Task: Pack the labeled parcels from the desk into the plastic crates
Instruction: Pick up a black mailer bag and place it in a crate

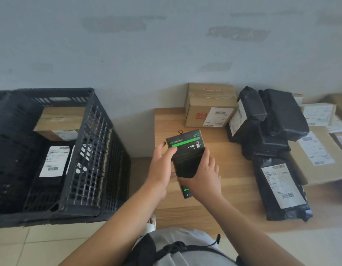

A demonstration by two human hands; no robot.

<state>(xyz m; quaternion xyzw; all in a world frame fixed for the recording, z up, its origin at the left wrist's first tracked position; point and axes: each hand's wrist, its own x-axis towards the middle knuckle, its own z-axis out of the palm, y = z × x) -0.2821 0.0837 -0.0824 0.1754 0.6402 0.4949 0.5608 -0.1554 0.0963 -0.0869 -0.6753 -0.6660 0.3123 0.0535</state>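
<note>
A flat black box with green print [186, 150] is held above the left part of the wooden desk [233, 191]. My left hand [161, 169] grips its left edge, fingers over the top face. My right hand [202, 175] grips its lower right side. A black plastic crate [93, 150] stands on the floor to the left. Inside it lie a cardboard box [59, 121] and a black parcel with a white label [53, 162].
On the desk stand a labeled cardboard box [208, 108] at the back, several black poly-bag parcels [266, 120] to the right, one long black bag with a label [281, 189] near the front, and more cardboard boxes [317, 154] at far right. A pale wall is behind.
</note>
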